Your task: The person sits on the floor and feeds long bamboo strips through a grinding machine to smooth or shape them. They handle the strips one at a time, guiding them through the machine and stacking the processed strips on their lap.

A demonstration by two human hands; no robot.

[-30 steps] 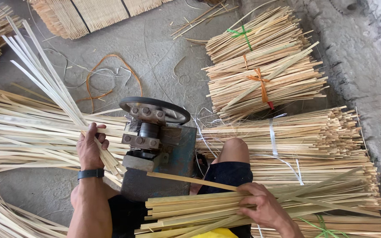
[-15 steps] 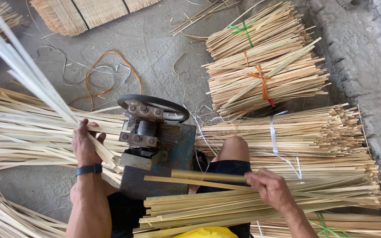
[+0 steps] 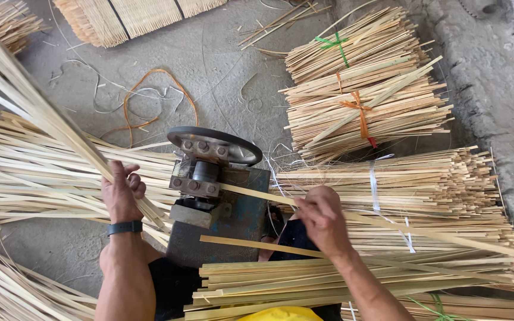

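Since a second ago the right hand [image 3: 322, 219] has come up off the lap bundle [image 3: 352, 279] and now pinches a single bamboo strip [image 3: 257, 194], its tip laid against the rollers of the small blue splitting machine [image 3: 215, 202]; the strip's long tail runs off to the lower right, over the tied stack [image 3: 423, 190]. Left hand [image 3: 121, 195] stays clenched around a fan of thin pale slivers [image 3: 43, 113], which have swung higher toward the upper-left corner.

Progress, as a judgement: a broad heap of pale split strips [image 3: 37, 178] lies on the floor left of the machine, so a fair share looks processed. Plenty is left: the lap bundle, the white-banded stack on the right, and two more bundles tied orange [image 3: 361, 116] and green [image 3: 334, 44] beyond it. The strip in hand is only at the mouth, not yet drawn through.

Room and edges: the machine sits tight between the knees, its black handwheel [image 3: 215, 144] at the far side, close to the feed line. Open concrete floor [image 3: 221, 65] lies ahead, littered with loose cord [image 3: 150, 101]. The right flank is walled in by stacks, the left by the heap; the raised slivers have free air up and left. The strip's tail sweeps just above the right stack, where it might snag.
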